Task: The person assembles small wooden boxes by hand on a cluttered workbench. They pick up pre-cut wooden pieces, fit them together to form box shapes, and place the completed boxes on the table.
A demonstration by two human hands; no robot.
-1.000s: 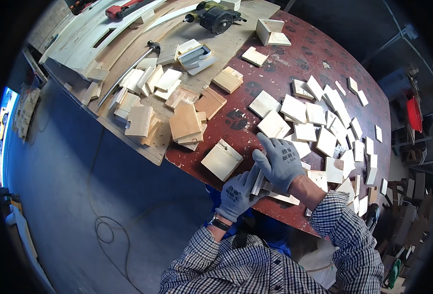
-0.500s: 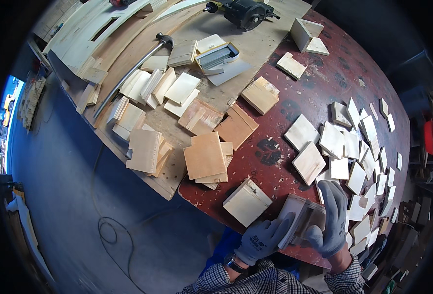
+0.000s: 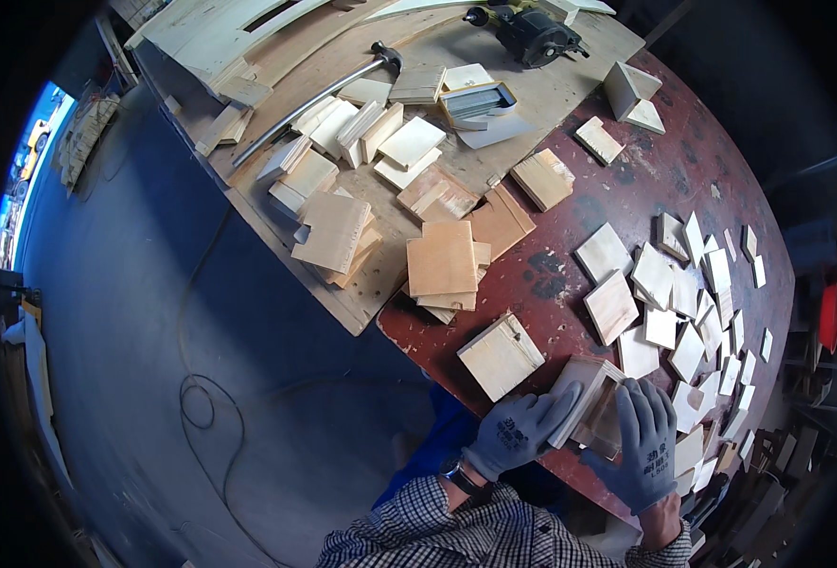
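A small open wooden box stands near the front edge of the red table, between my gloved hands. My left hand is closed on its left board, the fingers pointing to the upper right. Against its right side lies my right hand, fingers stretched out and thumb apart. The palms hide part of the box. Just left of it sits a thick square wooden block. Many thin pale wooden pieces are scattered to the right.
A plywood board at the left carries stacked notched wooden pieces, a claw hammer and an open box of metal strips. A black power tool lies at the back. On the floor, left, a cable is coiled.
The whole view has shifted, so the table things appear further right. My right hand's fingers now lie lower and flatter along the box's right side. My left hand keeps its hold.
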